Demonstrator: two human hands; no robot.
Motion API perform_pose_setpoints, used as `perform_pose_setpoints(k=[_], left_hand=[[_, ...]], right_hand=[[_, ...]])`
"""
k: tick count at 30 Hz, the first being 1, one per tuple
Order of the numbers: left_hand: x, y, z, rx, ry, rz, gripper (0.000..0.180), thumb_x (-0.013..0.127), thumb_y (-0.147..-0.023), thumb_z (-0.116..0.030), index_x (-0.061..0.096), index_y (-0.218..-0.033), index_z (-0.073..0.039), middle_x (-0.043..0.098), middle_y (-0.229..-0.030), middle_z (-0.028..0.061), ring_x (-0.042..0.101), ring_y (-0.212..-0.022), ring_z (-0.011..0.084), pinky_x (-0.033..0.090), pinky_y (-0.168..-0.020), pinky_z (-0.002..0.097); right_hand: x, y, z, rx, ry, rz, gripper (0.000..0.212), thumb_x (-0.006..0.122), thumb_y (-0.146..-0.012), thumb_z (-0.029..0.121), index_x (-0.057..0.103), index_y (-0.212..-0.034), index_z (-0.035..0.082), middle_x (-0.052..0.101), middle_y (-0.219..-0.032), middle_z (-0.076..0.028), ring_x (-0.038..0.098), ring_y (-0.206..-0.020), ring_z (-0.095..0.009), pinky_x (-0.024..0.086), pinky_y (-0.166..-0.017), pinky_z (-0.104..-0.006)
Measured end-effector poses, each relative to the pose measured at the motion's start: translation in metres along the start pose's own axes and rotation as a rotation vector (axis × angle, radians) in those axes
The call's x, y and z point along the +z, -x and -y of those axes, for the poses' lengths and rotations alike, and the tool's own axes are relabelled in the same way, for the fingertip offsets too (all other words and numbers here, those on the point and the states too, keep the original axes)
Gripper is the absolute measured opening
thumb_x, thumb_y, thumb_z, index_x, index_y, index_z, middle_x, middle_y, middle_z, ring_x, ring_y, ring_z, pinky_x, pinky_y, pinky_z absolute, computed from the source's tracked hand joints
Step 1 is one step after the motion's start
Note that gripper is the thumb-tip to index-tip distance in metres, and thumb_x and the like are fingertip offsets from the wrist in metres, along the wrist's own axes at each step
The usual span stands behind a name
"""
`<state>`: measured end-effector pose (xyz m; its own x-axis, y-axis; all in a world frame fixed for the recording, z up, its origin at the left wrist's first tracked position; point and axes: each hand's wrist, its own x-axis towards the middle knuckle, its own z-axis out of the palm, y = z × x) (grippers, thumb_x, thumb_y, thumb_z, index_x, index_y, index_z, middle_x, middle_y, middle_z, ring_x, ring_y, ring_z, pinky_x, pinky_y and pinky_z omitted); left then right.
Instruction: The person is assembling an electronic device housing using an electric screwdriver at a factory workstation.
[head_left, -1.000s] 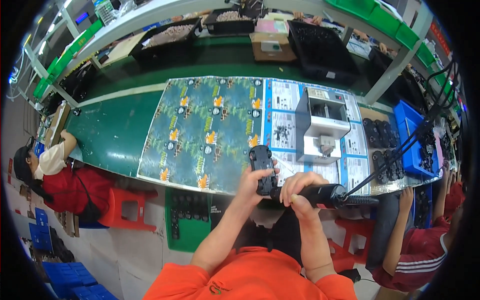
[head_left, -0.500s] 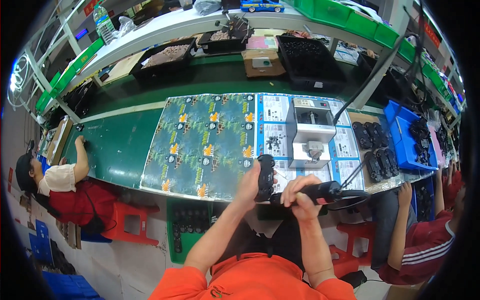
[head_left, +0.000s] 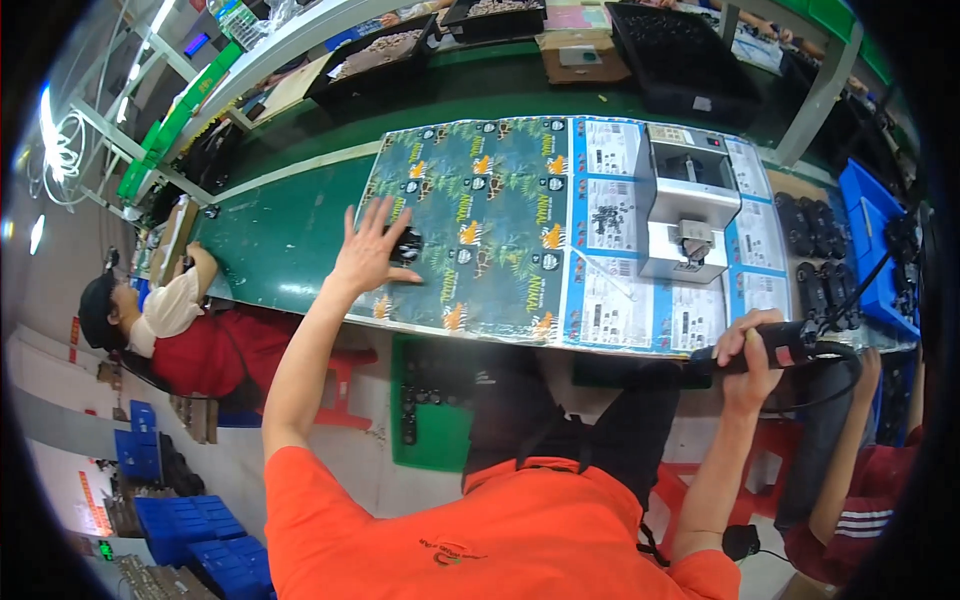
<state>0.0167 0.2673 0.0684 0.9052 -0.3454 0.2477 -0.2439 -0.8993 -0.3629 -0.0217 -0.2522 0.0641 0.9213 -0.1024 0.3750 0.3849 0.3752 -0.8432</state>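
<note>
My left hand [head_left: 368, 248] is spread open over the left part of the patterned mat [head_left: 510, 225]. Between its thumb and fingers a black plastic part [head_left: 407, 244] shows, partly hidden by the hand; whether they touch, I cannot tell. Past the table's front edge on the right, my right hand [head_left: 750, 355] is wrapped round a black electric screwdriver [head_left: 790, 345], whose tip end points left and whose cable trails to the right.
A grey metal machine [head_left: 690, 205] stands on the mat's right, with small black pieces [head_left: 610, 220] beside it. Further right are several black housings [head_left: 815, 230] and a blue bin [head_left: 880, 240]. People sit at both sides. A green crate [head_left: 430, 425] lies below the table.
My left hand has moved left and away from me, and no longer grips the oblong black part it held. My right hand has shifted right with the screwdriver. The view has also shifted.
</note>
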Motion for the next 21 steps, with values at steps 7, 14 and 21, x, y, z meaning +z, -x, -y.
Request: perform_pose_setpoints(k=[7,14,21], left_hand=[[-0.057,-0.058,-0.197,0.106,0.951,-0.460,0.030,0.068,-0.074,0.004,0.064,-0.103,0.000,0.066,-0.101,0.0182,0.064,-0.092,0.0363,0.053,-0.080,0.0410],[-0.082,-0.248,-0.445,-0.005,1.880,-0.245,0.027,0.061,-0.087,-0.007,0.063,-0.112,0.003,0.068,-0.105,0.0181,0.065,-0.098,0.0321,0.051,-0.084,0.0374],[-0.038,-0.380,-0.514,-0.466,1.358,0.080,0.062,0.077,-0.078,-0.039,0.057,-0.119,0.002,0.062,-0.118,0.0230,0.060,-0.112,0.0389,0.050,-0.093,0.0458]], right_hand=[[0.001,0.012,0.000,0.128,-0.015,0.064,0.016,0.061,-0.082,0.001,0.051,-0.094,-0.001,0.055,-0.067,-0.009,0.054,-0.052,-0.016,0.048,-0.051,-0.0282],[-0.018,0.044,0.042,0.211,-0.109,0.055,0.033,0.082,-0.069,-0.001,0.061,-0.094,0.001,0.060,-0.081,-0.004,0.057,-0.066,-0.007,0.044,-0.060,-0.0186],[-0.045,0.053,0.068,0.194,-0.112,-0.019,0.036,0.085,-0.067,-0.003,0.060,-0.093,-0.001,0.060,-0.078,-0.004,0.055,-0.064,-0.007,0.043,-0.058,-0.0196]])
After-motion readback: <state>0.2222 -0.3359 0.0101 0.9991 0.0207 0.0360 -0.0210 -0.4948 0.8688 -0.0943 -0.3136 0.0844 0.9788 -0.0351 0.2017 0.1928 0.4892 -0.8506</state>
